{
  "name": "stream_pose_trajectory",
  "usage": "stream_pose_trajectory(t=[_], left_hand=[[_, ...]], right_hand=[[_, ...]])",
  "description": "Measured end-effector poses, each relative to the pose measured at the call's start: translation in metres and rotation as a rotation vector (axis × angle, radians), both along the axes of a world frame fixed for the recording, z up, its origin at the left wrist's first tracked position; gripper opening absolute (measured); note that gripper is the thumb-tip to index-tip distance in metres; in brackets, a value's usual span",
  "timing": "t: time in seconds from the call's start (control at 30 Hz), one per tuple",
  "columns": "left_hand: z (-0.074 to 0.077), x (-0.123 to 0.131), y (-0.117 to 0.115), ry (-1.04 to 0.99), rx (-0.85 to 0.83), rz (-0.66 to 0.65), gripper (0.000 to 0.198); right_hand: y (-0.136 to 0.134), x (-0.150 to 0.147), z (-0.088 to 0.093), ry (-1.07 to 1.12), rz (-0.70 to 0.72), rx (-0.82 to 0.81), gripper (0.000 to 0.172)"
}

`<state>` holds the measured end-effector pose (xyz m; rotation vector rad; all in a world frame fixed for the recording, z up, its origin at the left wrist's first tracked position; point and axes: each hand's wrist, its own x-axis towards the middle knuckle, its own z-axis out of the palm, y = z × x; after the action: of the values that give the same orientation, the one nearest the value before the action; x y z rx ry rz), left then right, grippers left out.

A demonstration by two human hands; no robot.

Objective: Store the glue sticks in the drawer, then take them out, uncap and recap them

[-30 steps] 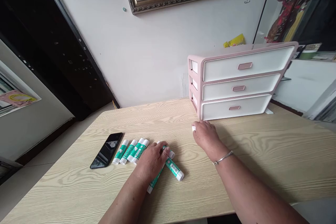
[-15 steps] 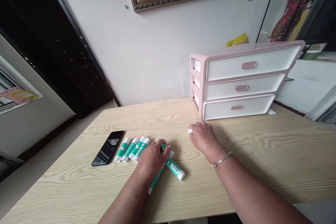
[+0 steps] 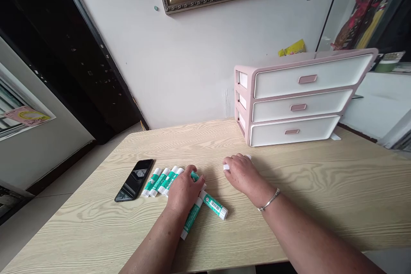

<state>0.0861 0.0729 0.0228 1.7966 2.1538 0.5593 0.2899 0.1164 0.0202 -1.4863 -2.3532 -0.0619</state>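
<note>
While clutching a white-ended tube (image 3: 226, 167) in the curled right hand (image 3: 241, 174) toward the far edge of the tabletop (image 3: 257, 239), hid most of its length. Arched the left hand (image 3: 183, 186), thumb and forefinger apart, over a green-wrapped tube (image 3: 194, 176); could not tell whether gripping it. Saw two green-and-white tubes (image 3: 214, 204) toward the near edge, one barcoded, and a similar row of tubes (image 3: 159, 182) leftward, partly covered.

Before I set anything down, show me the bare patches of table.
Bare table: right of the right forearm; between wall and glue sticks; between phone and left forearm. Crowded: around the left hand, where the glue sticks bunch.
</note>
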Motion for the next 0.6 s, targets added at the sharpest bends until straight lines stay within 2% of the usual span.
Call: stream_pose_trajectory(t=[0.17, 0.27, 0.37, 0.47, 0.6], left_hand=[[-0.005, -0.007, 0.003, -0.085, 0.049, -0.008, 0.03], [-0.008, -0.014, 0.004, -0.286, 0.138, -0.023, 0.042], [-0.004, -0.017, 0.0, -0.54, 0.213, -0.072, 0.062], [0.004, -0.017, -0.007, -0.767, 0.148, -0.165, 0.068], [0.013, -0.016, -0.014, -0.874, 0.013, -0.289, 0.051]], right_hand=[[-0.002, -0.007, 0.0, 0.151, 0.05, -0.052, 0.015], [0.0, -0.01, -0.002, 0.379, 0.073, -0.142, 0.017], [0.006, -0.013, -0.007, 0.689, 0.083, -0.321, 0.021], [0.01, -0.015, -0.01, 0.98, 0.12, -0.452, 0.028], [0.01, -0.016, -0.006, 1.229, 0.232, -0.539, 0.036]])
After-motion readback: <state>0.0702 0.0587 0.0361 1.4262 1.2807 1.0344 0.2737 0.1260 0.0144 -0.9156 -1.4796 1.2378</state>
